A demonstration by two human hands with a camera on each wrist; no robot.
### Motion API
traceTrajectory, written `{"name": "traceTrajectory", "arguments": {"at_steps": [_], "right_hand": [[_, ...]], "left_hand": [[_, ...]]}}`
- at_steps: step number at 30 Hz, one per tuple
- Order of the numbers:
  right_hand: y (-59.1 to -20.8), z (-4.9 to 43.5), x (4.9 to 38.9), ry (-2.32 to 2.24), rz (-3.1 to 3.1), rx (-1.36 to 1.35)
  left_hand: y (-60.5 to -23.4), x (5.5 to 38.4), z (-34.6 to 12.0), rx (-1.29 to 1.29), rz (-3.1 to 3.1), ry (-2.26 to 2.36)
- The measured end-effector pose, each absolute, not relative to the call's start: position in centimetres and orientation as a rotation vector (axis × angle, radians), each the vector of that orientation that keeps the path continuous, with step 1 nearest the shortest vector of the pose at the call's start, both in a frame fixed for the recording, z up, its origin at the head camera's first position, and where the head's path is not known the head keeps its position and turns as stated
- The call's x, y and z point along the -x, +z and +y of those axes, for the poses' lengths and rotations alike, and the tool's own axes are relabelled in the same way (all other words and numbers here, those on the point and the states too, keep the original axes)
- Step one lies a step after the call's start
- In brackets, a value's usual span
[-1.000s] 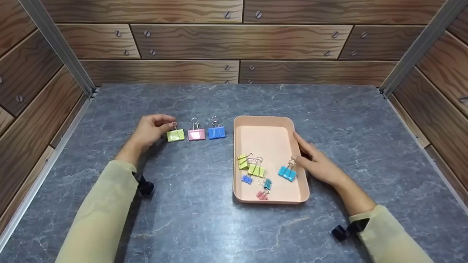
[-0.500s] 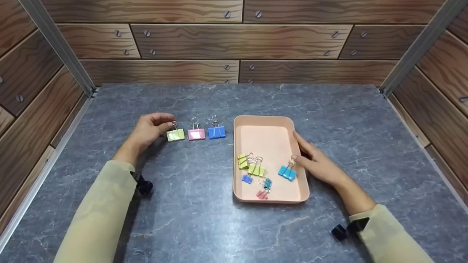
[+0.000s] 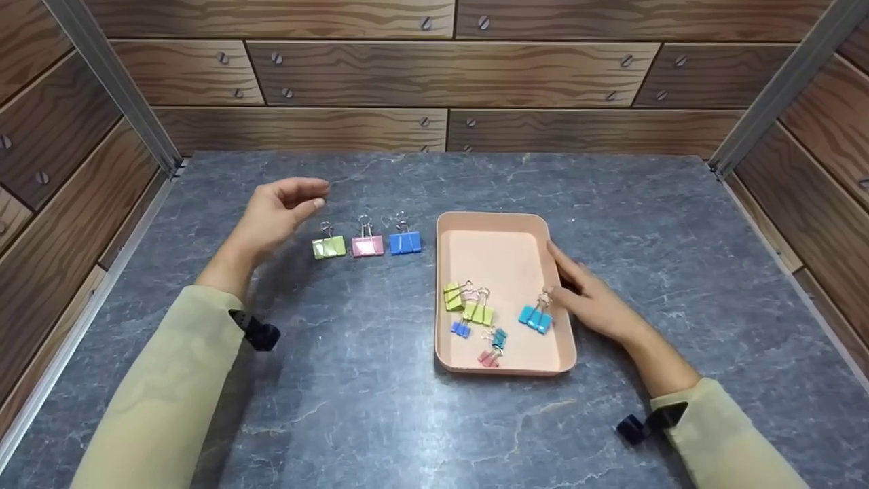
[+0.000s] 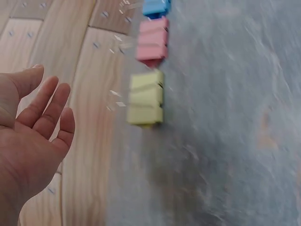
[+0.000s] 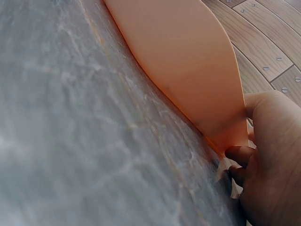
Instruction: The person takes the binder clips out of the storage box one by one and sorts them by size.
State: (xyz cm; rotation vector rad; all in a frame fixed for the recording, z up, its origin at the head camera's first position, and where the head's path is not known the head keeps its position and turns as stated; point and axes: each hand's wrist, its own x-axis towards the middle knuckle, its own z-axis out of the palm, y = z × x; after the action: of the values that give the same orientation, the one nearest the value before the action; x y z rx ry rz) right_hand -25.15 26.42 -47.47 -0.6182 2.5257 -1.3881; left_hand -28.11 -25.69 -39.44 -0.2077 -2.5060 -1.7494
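Note:
My left hand (image 3: 275, 210) is raised just beyond and left of a yellow-green binder clip (image 3: 329, 247), fingers relaxed and nothing in them. That clip stands in a row with a pink binder clip (image 3: 367, 246) and a blue binder clip (image 3: 405, 242), wire handles pointing away from me. In the left wrist view, a gap separates the hand (image 4: 40, 127) from the yellow-green clip (image 4: 146, 98). My right hand (image 3: 597, 305) grips the right wall of a peach tray (image 3: 506, 372), thumb over the rim and fingers along the outside. In the right wrist view, fingertips press the tray wall (image 5: 188, 61).
Inside the tray lie two yellow-green binder clips (image 3: 478, 313), a light-blue one (image 3: 535, 319) near my right thumb, and small blue (image 3: 461, 329), teal (image 3: 500, 338) and pink (image 3: 489, 358) ones. Wood-patterned walls enclose the grey marbled table (image 3: 353, 407) at back and sides.
My left hand has let go of the yellow-green clip's handle and moved up and away, leaving the clip at the row's left end. The right hand and tray stay put.

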Motion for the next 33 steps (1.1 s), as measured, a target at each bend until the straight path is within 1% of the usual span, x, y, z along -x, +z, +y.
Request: {"name": "traceTrajectory", "arguments": {"at_steps": [7,15,22,27,33], "right_hand": [[-47.6,26.5,25.2,-1.399,2.525,0.628],[-47.8,26.5,25.3,-1.418,2.516,0.640],[-47.7,26.4,25.2,-1.406,2.522,0.650],[-47.7,26.4,25.2,-1.389,2.545,0.657],[-47.5,26.5,25.2,-1.375,2.548,0.640]], "left_hand": [[-37.5,27.3,-23.4,0.374,-2.524,-1.790],[-36.3,26.7,-20.3,0.579,-2.615,-1.786],[-36.5,26.3,-17.7,0.745,-2.642,-1.808],[-37.1,26.4,-16.1,0.812,-2.669,-1.817],[-38.0,26.8,-14.0,0.948,-2.696,-1.810]]}}
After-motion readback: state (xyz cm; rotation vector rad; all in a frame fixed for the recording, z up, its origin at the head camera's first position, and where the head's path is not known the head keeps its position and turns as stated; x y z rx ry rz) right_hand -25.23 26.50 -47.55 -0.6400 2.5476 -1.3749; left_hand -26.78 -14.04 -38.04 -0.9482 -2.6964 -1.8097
